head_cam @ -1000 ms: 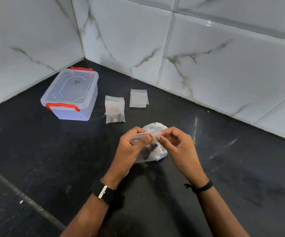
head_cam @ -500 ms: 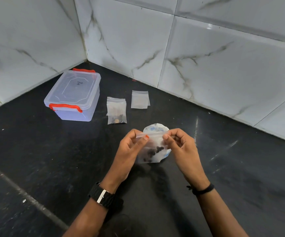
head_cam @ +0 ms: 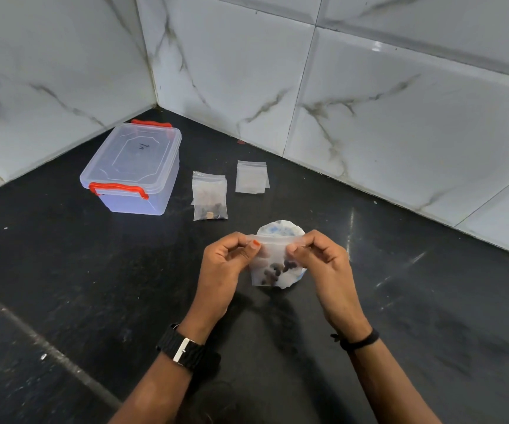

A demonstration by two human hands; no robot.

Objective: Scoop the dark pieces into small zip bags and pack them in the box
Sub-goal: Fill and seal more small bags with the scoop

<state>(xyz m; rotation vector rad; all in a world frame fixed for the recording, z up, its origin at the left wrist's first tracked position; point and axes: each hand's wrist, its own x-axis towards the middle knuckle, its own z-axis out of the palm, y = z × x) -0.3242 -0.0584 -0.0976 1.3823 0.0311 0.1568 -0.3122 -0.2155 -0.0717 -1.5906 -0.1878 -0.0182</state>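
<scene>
Both hands hold one zip bag [head_cam: 273,264] by its top edge, above the worktop [head_cam: 430,316]. L hand [head_cam: 225,264] pinches the top-left corner, thumb w/ orange nail on the seal strip; R hand [head_cam: 323,261] pinches the top-right corner. The hands are apart, w/ the seal strip stretched level between them. Bag hangs roughly upright; dark pieces [head_cam: 277,270] sit in its lower half. Whether the seal is closed cannot be told.

Behind the bag, just past the fingertips, a white-and-blue round item [head_cam: 280,229] shows above the seal and at the bag's lower right; what it is cannot be told.

Beyond the L hand: a second bag [head_cam: 209,195] lies flat, w/ a few dark bits and one tan bit at its near edge. Beyond the gap between the hands, further out: an empty-looking bag [head_cam: 251,177], flat, apart from the second bag. Further left and beyond: the box [head_cam: 133,168], clear, lid on, red latches at near and far ends, close to the left wall [head_cam: 48,71].

Back wall [head_cam: 400,102] runs diagonally beyond the R hand; the walls meet in a corner beyond the box. Bare dark worktop lies right of the R hand up to the wall edge, left of the L hand, and nearer on both sides of the forearms. A pale seam [head_cam: 48,347] crosses the worktop near left.
</scene>
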